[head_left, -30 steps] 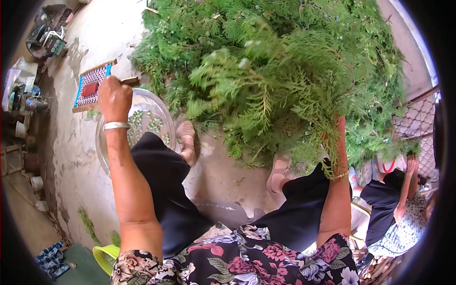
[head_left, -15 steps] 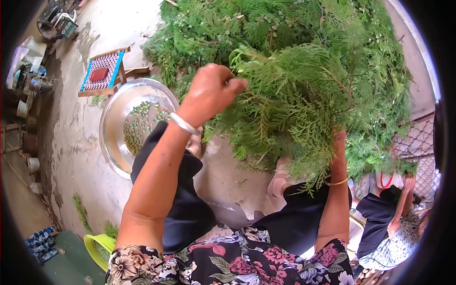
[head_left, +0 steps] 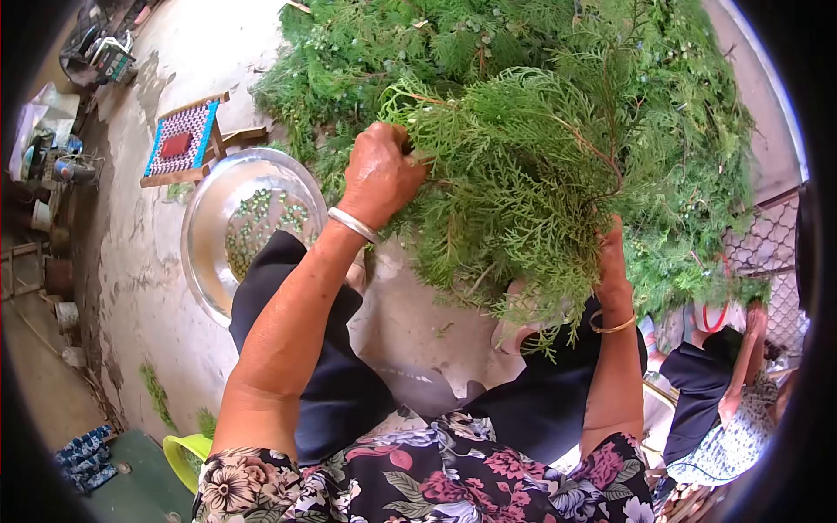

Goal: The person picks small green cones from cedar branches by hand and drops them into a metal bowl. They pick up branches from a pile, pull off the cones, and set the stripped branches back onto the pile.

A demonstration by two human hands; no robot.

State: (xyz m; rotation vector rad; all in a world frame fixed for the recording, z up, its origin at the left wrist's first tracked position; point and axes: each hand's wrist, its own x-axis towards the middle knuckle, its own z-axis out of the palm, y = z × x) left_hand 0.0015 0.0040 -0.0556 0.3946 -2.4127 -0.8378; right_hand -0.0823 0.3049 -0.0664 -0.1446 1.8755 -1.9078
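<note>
A bushy green cypress branch [head_left: 514,166] hangs in front of me. My right hand [head_left: 609,261], with a gold bangle on the wrist, grips its woody stem from below. My left hand [head_left: 379,170], wearing a silver bangle, is closed on the foliage at the branch's left side. Left of my knee, a round metal basin [head_left: 209,253] on the concrete floor holds small green bits. My dark trousers and sandalled feet show beneath the branch.
A big heap of cut cypress branches [head_left: 453,44] covers the floor ahead. A small woven stool [head_left: 181,139] stands beyond the basin. A yellow-green tub [head_left: 179,458] sits at lower left. Another person [head_left: 715,392] sits at the right by a wire fence.
My left hand left the basin, swung right and closed on the branch's foliage. The right hand has raised and shifted the branch slightly.
</note>
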